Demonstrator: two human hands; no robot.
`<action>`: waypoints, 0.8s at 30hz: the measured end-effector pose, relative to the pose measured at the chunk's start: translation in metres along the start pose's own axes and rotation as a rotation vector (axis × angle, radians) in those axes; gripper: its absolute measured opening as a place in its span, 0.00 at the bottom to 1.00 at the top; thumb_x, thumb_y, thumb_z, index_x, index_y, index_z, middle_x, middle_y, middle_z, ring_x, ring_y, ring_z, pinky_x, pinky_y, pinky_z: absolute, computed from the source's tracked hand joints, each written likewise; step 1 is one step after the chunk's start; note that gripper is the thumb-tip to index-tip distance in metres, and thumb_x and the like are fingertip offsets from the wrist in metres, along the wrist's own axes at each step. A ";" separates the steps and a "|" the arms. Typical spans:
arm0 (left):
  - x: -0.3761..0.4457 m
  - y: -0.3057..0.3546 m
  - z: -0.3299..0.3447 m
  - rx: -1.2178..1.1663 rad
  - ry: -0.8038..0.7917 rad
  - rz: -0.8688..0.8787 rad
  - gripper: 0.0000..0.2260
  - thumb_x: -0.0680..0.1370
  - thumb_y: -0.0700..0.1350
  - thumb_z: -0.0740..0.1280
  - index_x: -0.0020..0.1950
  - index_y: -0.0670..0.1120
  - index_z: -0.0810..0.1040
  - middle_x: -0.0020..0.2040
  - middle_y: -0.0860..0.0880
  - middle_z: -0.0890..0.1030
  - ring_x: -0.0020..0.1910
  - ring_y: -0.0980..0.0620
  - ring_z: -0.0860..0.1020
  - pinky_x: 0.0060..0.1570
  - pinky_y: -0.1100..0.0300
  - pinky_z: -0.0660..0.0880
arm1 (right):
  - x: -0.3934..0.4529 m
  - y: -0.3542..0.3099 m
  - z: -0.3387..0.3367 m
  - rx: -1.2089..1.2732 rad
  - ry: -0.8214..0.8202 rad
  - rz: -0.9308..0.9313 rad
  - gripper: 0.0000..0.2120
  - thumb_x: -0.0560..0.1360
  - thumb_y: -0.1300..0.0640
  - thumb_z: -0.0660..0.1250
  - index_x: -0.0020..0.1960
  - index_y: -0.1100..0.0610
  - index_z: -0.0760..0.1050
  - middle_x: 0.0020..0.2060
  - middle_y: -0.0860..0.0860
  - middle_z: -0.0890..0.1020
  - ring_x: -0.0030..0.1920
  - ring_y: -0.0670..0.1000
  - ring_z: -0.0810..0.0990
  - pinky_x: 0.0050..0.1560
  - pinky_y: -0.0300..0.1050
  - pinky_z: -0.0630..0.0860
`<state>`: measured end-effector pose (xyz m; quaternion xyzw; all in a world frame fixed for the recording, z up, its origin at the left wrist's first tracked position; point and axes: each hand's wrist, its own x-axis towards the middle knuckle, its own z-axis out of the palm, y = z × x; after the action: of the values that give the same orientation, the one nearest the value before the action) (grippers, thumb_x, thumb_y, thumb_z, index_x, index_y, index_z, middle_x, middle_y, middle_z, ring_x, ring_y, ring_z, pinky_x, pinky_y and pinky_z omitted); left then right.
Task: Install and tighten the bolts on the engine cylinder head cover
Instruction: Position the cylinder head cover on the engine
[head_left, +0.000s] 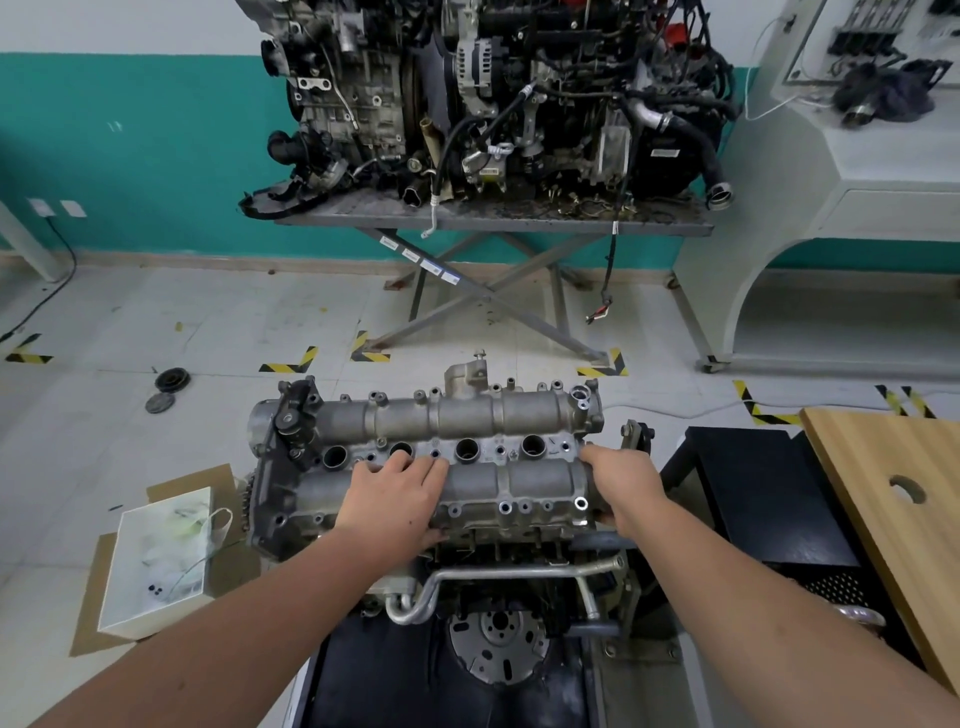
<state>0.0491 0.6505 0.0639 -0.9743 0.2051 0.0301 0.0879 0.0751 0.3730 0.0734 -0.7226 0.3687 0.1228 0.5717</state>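
The grey aluminium cylinder head cover (467, 415) lies on top of the engine in the middle of the view, with several round plug wells and open bolt holes along its edges. My left hand (392, 499) rests flat on the cover's near left half, fingers spread toward the wells. My right hand (623, 486) grips the cover's right end, fingers over the top and thumb under the edge. No loose bolt shows in either hand.
A white box (161, 561) with small parts sits on cardboard on the floor at the left. A wooden board (893, 499) and a black stand (763, 493) are at the right. Another engine (493, 104) stands on a scissor table behind. Two round discs (169, 387) lie on the floor.
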 end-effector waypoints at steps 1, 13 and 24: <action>-0.001 0.000 0.000 0.003 0.004 -0.002 0.38 0.71 0.66 0.69 0.74 0.49 0.62 0.66 0.53 0.73 0.61 0.47 0.71 0.51 0.47 0.71 | 0.001 0.001 0.000 0.008 -0.001 -0.005 0.19 0.64 0.49 0.70 0.48 0.61 0.77 0.47 0.59 0.82 0.49 0.61 0.82 0.54 0.64 0.81; -0.001 -0.002 -0.001 0.020 0.024 0.018 0.40 0.71 0.67 0.69 0.76 0.48 0.62 0.66 0.53 0.73 0.61 0.47 0.72 0.51 0.46 0.71 | 0.009 0.003 0.000 0.029 -0.028 -0.016 0.13 0.68 0.52 0.70 0.45 0.61 0.74 0.46 0.62 0.79 0.46 0.61 0.80 0.46 0.55 0.79; -0.002 0.000 -0.002 0.027 -0.004 0.000 0.40 0.74 0.61 0.70 0.78 0.49 0.54 0.71 0.53 0.67 0.66 0.48 0.67 0.56 0.48 0.68 | 0.013 0.008 0.002 -0.062 0.018 -0.064 0.13 0.70 0.49 0.67 0.42 0.60 0.73 0.42 0.58 0.77 0.43 0.59 0.77 0.45 0.55 0.80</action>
<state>0.0472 0.6514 0.0657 -0.9730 0.2054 0.0292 0.1013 0.0792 0.3691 0.0589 -0.7525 0.3466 0.1090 0.5493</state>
